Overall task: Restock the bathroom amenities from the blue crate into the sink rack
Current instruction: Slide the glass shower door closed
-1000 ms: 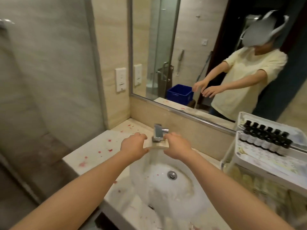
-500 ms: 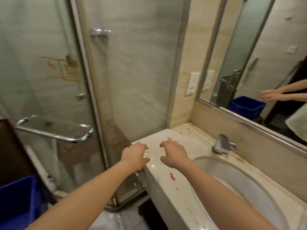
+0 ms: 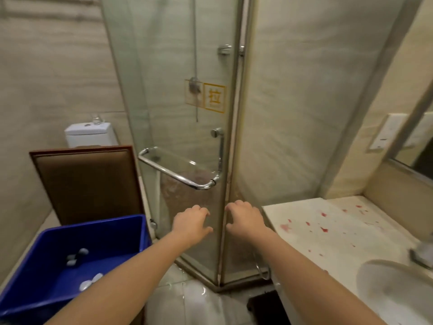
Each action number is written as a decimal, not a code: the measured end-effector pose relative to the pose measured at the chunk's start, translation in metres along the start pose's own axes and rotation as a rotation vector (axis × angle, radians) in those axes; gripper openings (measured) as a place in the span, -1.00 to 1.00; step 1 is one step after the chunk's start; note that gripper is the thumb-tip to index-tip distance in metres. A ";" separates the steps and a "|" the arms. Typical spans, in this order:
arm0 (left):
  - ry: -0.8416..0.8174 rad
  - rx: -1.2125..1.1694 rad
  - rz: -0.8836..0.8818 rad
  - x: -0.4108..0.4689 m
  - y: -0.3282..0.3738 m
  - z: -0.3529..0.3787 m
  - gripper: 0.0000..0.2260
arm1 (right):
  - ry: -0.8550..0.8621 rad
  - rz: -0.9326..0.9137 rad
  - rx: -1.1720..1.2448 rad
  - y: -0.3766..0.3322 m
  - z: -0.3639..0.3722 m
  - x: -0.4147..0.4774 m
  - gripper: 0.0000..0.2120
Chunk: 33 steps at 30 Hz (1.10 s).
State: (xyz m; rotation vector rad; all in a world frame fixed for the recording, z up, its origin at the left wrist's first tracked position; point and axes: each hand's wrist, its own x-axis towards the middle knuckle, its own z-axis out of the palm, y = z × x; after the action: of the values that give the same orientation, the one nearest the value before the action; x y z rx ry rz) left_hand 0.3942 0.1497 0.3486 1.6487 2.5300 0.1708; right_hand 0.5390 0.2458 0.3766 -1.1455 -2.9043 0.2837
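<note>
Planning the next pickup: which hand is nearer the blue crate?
Left. The left hand hovers just right of the blue crate; the right hand is farther right, by the countertop.

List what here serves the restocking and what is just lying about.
Job: blue crate, small items inside it; the rack is out of view.
Lying about: toilet, brown panel, shower door handle, sink, wall socket.
</note>
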 end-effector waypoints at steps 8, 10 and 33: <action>0.018 -0.060 -0.204 -0.039 -0.086 -0.009 -0.55 | -0.080 -0.207 -0.039 -0.084 0.019 0.034 -0.49; 0.024 -0.071 -0.258 -0.050 -0.104 -0.010 -0.56 | -0.087 -0.262 -0.048 -0.106 0.023 0.040 -0.52; 0.153 -0.135 -0.964 -0.081 -0.262 -0.023 -0.57 | -0.252 -0.953 -0.115 -0.308 0.061 0.192 -0.48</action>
State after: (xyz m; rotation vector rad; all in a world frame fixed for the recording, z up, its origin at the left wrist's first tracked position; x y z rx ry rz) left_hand 0.1863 -0.0305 0.3328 0.2592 3.0065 0.3558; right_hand 0.1858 0.1451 0.3570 0.3766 -3.2874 0.2359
